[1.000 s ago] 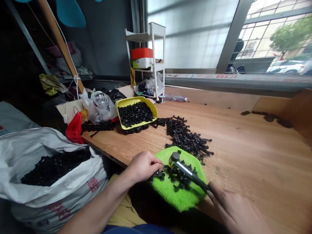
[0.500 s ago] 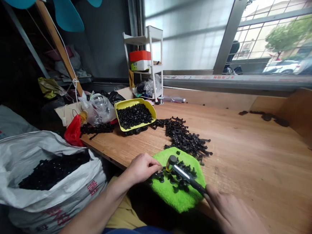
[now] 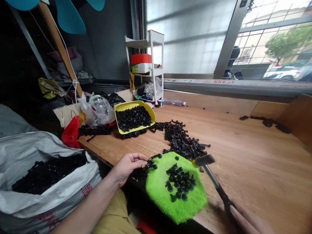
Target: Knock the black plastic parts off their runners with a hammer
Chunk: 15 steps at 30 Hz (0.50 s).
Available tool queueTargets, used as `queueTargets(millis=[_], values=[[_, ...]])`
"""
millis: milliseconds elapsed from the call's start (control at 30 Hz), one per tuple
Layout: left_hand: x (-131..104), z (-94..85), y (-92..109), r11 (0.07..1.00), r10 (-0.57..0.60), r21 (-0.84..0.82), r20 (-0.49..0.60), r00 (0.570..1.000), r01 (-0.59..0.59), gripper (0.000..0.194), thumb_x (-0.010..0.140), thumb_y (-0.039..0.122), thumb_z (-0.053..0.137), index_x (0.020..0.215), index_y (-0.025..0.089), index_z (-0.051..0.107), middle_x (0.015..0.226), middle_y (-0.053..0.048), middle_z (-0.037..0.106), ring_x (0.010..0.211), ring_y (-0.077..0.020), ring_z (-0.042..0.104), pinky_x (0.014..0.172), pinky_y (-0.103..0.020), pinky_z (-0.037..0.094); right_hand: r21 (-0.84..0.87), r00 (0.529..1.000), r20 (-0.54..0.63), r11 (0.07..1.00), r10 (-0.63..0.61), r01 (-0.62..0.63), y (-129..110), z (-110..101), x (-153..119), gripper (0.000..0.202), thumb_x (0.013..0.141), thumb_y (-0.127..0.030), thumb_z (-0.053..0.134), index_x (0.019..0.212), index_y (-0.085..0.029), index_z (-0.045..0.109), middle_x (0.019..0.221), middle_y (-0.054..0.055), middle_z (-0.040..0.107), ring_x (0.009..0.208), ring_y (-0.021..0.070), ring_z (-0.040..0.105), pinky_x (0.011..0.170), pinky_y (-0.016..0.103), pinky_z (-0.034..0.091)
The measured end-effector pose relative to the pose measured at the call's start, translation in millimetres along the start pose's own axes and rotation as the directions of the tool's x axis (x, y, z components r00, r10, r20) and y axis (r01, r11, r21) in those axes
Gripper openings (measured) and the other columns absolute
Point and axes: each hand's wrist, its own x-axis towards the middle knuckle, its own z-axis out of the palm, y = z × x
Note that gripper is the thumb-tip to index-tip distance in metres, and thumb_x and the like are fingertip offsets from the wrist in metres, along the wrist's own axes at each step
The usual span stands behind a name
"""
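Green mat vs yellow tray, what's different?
The green mat is flat and fluffy; the yellow tray is smooth with raised sides.
The mat lies at the table's near edge, beside the left hand; the tray sits farther back.
The mat shows bare green around its cluster; the tray's floor is hidden under pieces.
Both carry small black pieces.

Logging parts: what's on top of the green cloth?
Green cloth: small black pieces, mostly clustered; parts in the left hand overlap its edge. Cloth beneath the cluster is hidden.
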Motion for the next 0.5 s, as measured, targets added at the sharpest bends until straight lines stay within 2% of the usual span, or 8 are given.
queueTargets(millis=[133, 200, 300, 400, 500], values=[[7.9, 6.2, -7.9, 0.997, 0.038, -0.056, -0.090, 0.995, -0.044, 0.025, 0.061, 0.023, 0.072, 0.083, 0.012, 0.065, 0.081, -0.006, 0.067, 0.073, -0.0112, 0.059, 0.071, -0.021, 0.042, -0.130, 0.978, 0.208, 0.991, 0.014, 0.014, -3.1, 4.4, 38.2, 0.040, 0.086, -0.051, 0.030, 0.082, -0.022, 0.057, 0.085, 0.007, 0.061, 0.086, 0.0285, 0.055, 0.068, 0.035, 0.045], [7.4, 8.5, -9.8, 0.996, 0.053, -0.073, -0.073, 0.996, -0.058, 0.029, 0.063, 0.024, 0.071, 0.088, 0.012, 0.065, 0.086, -0.007, 0.067, 0.079, -0.0132, 0.060, 0.075, -0.023, 0.042, -0.155, 0.964, 0.264, 0.988, 0.019, 0.023, -6.3, 9.6, 54.4, 0.039, 0.087, -0.049, 0.028, 0.078, -0.022, 0.055, 0.076, 0.005, 0.059, 0.074, 0.0250, 0.056, 0.062, 0.034, 0.043], [6.1, 7.2, -8.1, 0.992, 0.021, -0.122, -0.037, 0.999, -0.025, 0.032, 0.065, 0.027, 0.069, 0.093, 0.012, 0.063, 0.086, -0.007, 0.067, 0.077, -0.0140, 0.061, 0.072, -0.024, 0.043, -0.184, 0.934, 0.357, 0.981, 0.013, 0.057, -14.3, 18.8, 66.6, 0.034, 0.088, -0.043, 0.029, 0.073, -0.022, 0.051, 0.066, 0.003, 0.054, 0.060, 0.0212, 0.053, 0.055, 0.031, 0.039], [10.0, 2.1, -5.6, 0.981, 0.020, -0.189, -0.084, 0.996, -0.035, 0.028, 0.063, 0.024, 0.070, 0.086, 0.012, 0.060, 0.079, -0.005, 0.065, 0.068, -0.0113, 0.059, 0.065, -0.022, 0.043, -0.157, 0.916, 0.400, 0.983, -0.028, 0.099, -21.9, 25.4, 67.8, 0.031, 0.090, -0.043, 0.030, 0.081, -0.023, 0.053, 0.070, 0.002, 0.056, 0.064, 0.0206, 0.054, 0.056, 0.030, 0.039], [19.8, 3.1, -8.7, 0.972, 0.048, -0.220, -0.166, 0.985, -0.084, 0.025, 0.062, 0.020, 0.070, 0.080, 0.013, 0.055, 0.071, 0.000, 0.061, 0.058, -0.0068, 0.054, 0.055, -0.018, 0.038, -0.107, 0.921, 0.383, 0.986, -0.076, 0.126, -21.8, 26.6, 65.1, 0.034, 0.091, -0.048, 0.029, 0.087, -0.024, 0.052, 0.079, 0.002, 0.059, 0.073, 0.0213, 0.056, 0.061, 0.030, 0.043]])
